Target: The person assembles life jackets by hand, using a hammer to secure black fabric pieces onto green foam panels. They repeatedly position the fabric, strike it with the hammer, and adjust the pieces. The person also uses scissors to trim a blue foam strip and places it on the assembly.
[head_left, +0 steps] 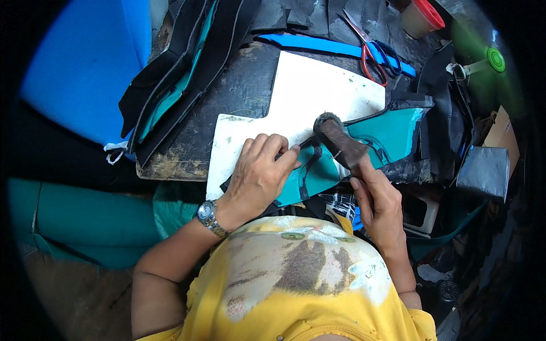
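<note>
- Left hand (259,176) — fingers (282,152) spread flat, palm down, pressing on the teal fabric piece with black strip trim (318,170); nothing gripped, just holding it down.
- Right hand (380,206) — fingers curled closed around the handle of a dark, worn hammer (341,142); its round head sits over the teal piece, just beside the left fingertips. Cannot tell whether the head touches the fabric.
- The teal piece lies on a white irregular-cut board (318,91), with its right end running off toward a pile of black material (449,131).
- The board rests on a dark, stained work surface (239,91), near its front edge and right in front of the person.
- Metal wristwatch (211,219) on the left wrist; yellow printed shirt (307,284) fills the lower frame.
- Back of the surface: red-handled scissors (372,54) lying across a bright blue strip (318,44), touching it.
- Top right — beige cup with a red lid (422,17), well apart from the hands.
- Left of the board: a stack of black and teal cut panels (176,74), hanging over the surface's left edge.
- Far left, a large blue foam sheet (85,62), off the surface.
</note>
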The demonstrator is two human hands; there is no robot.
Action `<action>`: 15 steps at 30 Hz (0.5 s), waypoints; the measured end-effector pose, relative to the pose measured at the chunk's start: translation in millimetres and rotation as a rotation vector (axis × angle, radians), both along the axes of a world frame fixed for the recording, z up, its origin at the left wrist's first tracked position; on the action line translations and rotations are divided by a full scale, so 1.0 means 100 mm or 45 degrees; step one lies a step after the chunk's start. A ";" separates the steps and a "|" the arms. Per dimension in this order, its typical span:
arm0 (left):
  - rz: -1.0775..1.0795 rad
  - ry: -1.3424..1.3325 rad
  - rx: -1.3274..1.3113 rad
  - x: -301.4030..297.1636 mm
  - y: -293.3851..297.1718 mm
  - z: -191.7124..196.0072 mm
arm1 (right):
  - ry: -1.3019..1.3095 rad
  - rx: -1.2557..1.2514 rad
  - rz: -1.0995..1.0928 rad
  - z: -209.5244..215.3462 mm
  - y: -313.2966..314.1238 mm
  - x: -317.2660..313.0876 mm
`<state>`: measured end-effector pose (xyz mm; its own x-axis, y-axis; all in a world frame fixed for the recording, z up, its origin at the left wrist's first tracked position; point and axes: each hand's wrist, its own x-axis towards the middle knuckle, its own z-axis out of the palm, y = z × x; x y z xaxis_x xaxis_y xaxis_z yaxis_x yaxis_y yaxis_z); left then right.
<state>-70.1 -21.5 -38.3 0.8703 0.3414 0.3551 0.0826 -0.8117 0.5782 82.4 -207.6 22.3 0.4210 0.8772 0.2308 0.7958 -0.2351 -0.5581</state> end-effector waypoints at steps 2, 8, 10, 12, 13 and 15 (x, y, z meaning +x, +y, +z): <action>-0.004 -0.015 0.059 0.00 -0.01 -0.02 | 0.044 0.019 0.061 0.00 0.00 -0.01; 0.004 -0.018 0.105 0.02 0.00 -0.01 | -0.080 0.003 0.002 -0.03 -0.03 -0.01; 0.017 0.011 -0.007 0.03 0.02 0.01 | -0.032 -0.019 0.075 -0.06 -0.03 0.01; 0.011 0.022 -0.117 0.04 0.03 0.04 | 0.019 -0.081 0.102 -0.07 -0.02 0.04; 0.010 0.010 -0.166 0.06 0.04 0.05 | -0.005 -0.061 0.068 -0.07 -0.02 0.06; 0.018 -0.022 -0.287 0.13 0.06 0.08 | -0.046 -0.008 0.004 -0.06 -0.03 0.09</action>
<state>-56.7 -15.8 -30.6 0.8592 0.4261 0.2831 0.0816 -0.6605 0.7464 91.5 -210.4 16.5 0.4099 0.8798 0.2406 0.8162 -0.2360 -0.5274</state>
